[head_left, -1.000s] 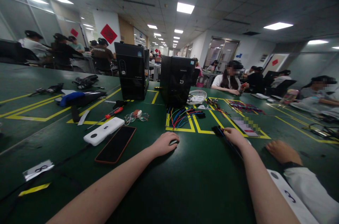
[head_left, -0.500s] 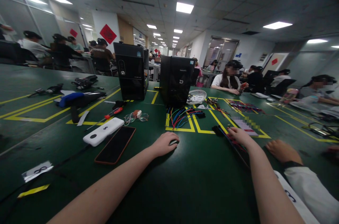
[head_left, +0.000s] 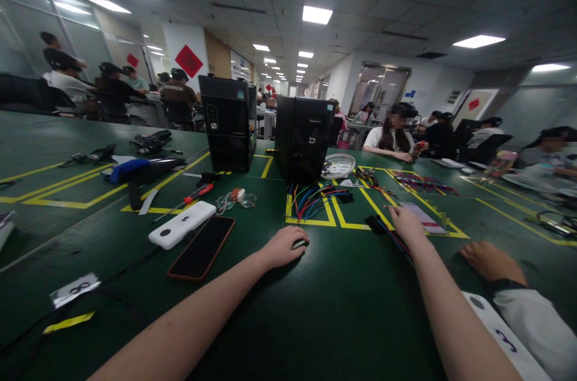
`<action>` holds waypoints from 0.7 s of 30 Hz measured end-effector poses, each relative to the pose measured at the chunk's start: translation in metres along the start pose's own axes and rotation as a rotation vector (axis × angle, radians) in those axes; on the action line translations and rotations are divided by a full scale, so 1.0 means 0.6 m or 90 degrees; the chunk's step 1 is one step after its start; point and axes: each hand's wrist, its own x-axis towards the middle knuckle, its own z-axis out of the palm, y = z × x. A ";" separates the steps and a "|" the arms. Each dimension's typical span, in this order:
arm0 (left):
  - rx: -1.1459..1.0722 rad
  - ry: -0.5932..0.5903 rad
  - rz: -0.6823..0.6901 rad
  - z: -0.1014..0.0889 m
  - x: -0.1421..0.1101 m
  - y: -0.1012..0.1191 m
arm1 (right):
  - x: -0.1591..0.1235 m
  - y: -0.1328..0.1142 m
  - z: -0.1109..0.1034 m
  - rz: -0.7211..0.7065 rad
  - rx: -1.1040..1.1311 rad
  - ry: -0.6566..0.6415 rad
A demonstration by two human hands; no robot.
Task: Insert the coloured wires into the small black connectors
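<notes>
My left hand (head_left: 286,246) rests on the green table with its fingers curled in. A small pale patch shows between thumb and fingers; I cannot make out what it is. Just beyond it lies a fan of red, blue, green and black wires (head_left: 309,201). My right hand (head_left: 406,226) is closed over a bundle of dark, blue and red wires (head_left: 395,243) with a black connector (head_left: 375,223). A tiny tip pokes out at its fingertips, too small to name. Two black computer towers (head_left: 228,128) (head_left: 311,134) stand upright past my hands.
Left of my hands lie a phone (head_left: 202,249), a white power strip (head_left: 183,225), glasses (head_left: 237,201) and a red screwdriver (head_left: 198,193). A white basket (head_left: 338,164) sits beside the right tower. A co-worker's hand (head_left: 493,264) and another white strip (head_left: 502,333) are close on my right.
My right hand has shifted slightly left and up along the wires. My left hand keeps its pose. The whole view has slid slightly right.
</notes>
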 end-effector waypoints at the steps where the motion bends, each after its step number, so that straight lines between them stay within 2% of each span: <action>1: 0.001 0.001 0.000 0.000 0.000 0.000 | 0.002 -0.004 0.002 -0.008 -0.009 0.000; 5: 0.000 0.006 0.001 0.000 -0.001 -0.002 | 0.008 -0.001 0.012 -0.046 -0.034 -0.010; 9: 0.000 0.006 0.002 0.000 -0.001 -0.001 | 0.007 0.016 0.018 -0.087 -0.017 -0.072; 21: 0.000 -0.002 -0.004 -0.004 -0.001 0.001 | 0.005 0.014 0.028 -0.108 0.023 -0.121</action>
